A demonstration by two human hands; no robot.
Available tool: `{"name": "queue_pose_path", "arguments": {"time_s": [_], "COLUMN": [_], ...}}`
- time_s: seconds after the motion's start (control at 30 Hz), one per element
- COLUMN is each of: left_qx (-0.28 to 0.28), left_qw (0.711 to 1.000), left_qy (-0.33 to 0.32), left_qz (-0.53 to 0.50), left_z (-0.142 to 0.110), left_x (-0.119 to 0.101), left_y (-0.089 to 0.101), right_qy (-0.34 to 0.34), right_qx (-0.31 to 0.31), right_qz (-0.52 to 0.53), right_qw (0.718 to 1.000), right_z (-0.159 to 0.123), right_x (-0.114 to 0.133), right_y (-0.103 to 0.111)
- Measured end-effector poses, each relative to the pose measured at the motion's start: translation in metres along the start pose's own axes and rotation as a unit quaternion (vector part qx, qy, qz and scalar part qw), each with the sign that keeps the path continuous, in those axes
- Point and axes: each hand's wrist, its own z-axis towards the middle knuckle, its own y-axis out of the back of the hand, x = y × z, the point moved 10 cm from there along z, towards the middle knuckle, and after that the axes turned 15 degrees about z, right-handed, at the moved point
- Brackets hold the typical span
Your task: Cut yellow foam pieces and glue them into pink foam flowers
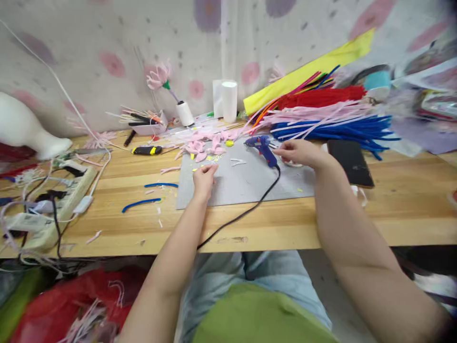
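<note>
My left hand rests on the grey mat, fingers pinched on something small I cannot make out near yellow scraps. My right hand lies on the mat beside a blue glue gun, fingers curled close to its handle; whether it grips anything is unclear. The gun's black cord runs off the table's front edge. Pink folded petal pieces lie in a heap at the mat's far left corner.
Bundles of pipe cleaners, blue, pink and red, lie at the back right with a yellow sheet. A black phone is right of the mat. A power strip with cables, a utility knife, and blue pipe-cleaner offcuts sit at left.
</note>
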Motion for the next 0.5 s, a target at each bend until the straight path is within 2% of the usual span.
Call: {"name": "queue_pose_path", "arguments": {"time_s": [0.1,0.17,0.23,0.33,0.4,0.5], "left_qx": [0.013,0.015,0.011,-0.004,-0.024,-0.054], "left_qw": [1.0,1.0,1.0,1.0,1.0,0.999], "left_qy": [0.001,0.005,0.01,0.009,0.005,0.005], "left_qz": [0.007,0.01,0.007,-0.001,-0.002,0.004], "left_z": [0.001,0.001,0.002,0.004,0.007,0.011], "left_x": [0.0,0.002,0.004,0.007,0.008,0.008], "left_y": [-0.003,-0.004,-0.003,0.0,0.004,0.012], "right_qy": [0.038,0.061,0.05,0.039,0.054,0.083], "right_qx": [-0.075,-0.092,-0.127,-0.168,-0.135,0.005], "right_qz": [0.012,0.043,0.077,0.172,0.274,0.369], "right_qw": [0.996,0.993,0.988,0.97,0.951,0.926], "right_z": [0.01,0.017,0.023,0.023,0.018,0.002], "right_x": [0.013,0.018,0.015,0.012,0.018,0.045], "right_y": [-0.015,-0.031,-0.04,-0.041,-0.042,-0.058]}}
